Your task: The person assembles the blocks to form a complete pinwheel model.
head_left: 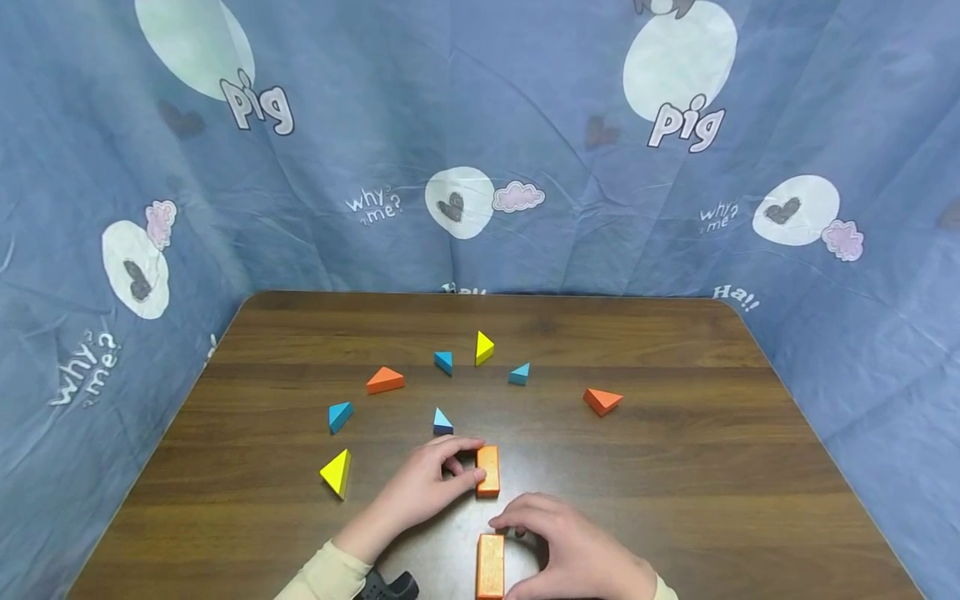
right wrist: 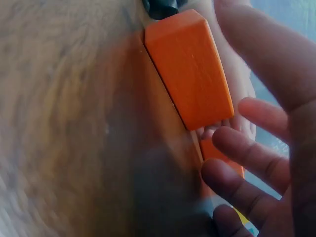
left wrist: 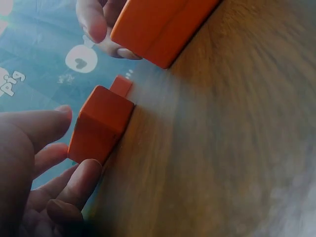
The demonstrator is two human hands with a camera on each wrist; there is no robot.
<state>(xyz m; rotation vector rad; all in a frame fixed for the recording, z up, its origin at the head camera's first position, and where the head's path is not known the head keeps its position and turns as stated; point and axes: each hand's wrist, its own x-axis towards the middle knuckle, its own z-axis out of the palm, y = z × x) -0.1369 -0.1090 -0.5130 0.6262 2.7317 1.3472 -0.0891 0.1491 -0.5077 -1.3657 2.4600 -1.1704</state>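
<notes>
Two orange rectangular blocks lie on the table in line, one farther and one nearer in the head view. By the far orange block (head_left: 489, 472) is my left hand (head_left: 431, 479), its fingertips at the block's far end and left side. A small gap shows in the left wrist view between the thumb tip and that block (left wrist: 101, 123). My right hand (head_left: 573, 542) curves loosely around the right side of the near orange block (head_left: 491, 567). In the right wrist view its fingers (right wrist: 247, 153) are spread beside the near block (right wrist: 190, 69), without gripping it.
Beyond the hands lie blue triangular blocks (head_left: 443, 422), yellow ones (head_left: 484, 348) and orange ones (head_left: 386, 381), several in all. Another orange triangle (head_left: 602, 402) lies to the right. A black strap-like object (head_left: 390, 586) is by the left wrist. A blue curtain (head_left: 525, 250) surrounds the table.
</notes>
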